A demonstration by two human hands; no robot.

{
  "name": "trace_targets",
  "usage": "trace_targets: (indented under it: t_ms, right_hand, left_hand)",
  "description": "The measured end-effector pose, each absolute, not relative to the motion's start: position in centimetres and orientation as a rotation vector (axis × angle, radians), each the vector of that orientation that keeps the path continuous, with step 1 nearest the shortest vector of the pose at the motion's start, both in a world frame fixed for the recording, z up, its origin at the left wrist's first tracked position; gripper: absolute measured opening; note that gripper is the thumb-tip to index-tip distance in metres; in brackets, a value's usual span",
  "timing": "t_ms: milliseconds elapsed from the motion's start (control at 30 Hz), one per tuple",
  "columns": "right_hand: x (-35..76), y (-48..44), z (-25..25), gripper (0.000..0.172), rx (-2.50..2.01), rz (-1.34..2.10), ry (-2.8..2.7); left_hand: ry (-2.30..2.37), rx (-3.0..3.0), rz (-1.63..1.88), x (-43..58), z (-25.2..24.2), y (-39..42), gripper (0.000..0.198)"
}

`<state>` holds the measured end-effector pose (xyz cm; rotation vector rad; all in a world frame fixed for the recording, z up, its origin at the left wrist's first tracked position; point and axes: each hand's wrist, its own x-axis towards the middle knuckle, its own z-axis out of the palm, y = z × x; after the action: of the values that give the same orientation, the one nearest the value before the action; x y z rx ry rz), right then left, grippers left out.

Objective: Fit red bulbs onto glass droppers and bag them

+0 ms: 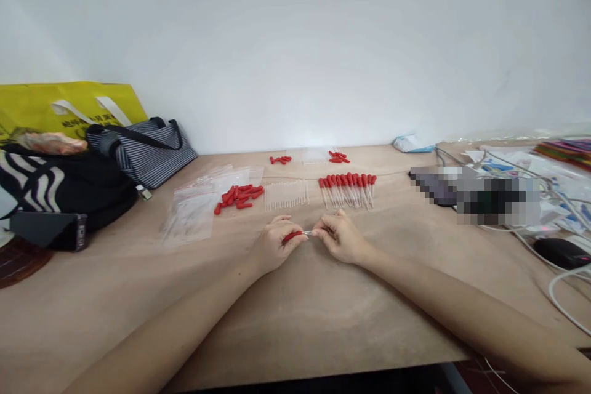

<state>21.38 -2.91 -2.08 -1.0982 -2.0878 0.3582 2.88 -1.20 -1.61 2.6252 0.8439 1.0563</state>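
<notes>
My left hand (pixel 276 242) pinches a red rubber dropper bulb (pixel 292 236) above the table, its tip pointing right. A thin clear dropper tube (pixel 308 233) joins the bulb's end and runs into the closed fingers of my right hand (pixel 339 237). How deep the tube sits in the bulb is hidden. Beyond my left hand lies a pile of loose red bulbs (pixel 238 197). Beside it is a row of clear tubes (pixel 285 194). Past my right hand, several droppers with red bulbs fitted (pixel 347 189) lie side by side, bulbs toward the wall.
Clear plastic bags (pixel 191 206) lie at the left, near a striped bag (pixel 154 151) and a black bag (pixel 101 197). Farther back are small groups of red bulbs (pixel 338 156). Cables, papers and a black mouse (pixel 561 253) crowd the right.
</notes>
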Motion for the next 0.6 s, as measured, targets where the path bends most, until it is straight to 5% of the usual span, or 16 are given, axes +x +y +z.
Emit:
trace_targets:
  t_ms: [600]
  right_hand:
    - [22.3,-2.4,-1.2,0.018,-0.993,0.119,-2.418]
  left_hand:
    - [0.929,2.651,0.922,2.0,-1.2,-0.4,0.016]
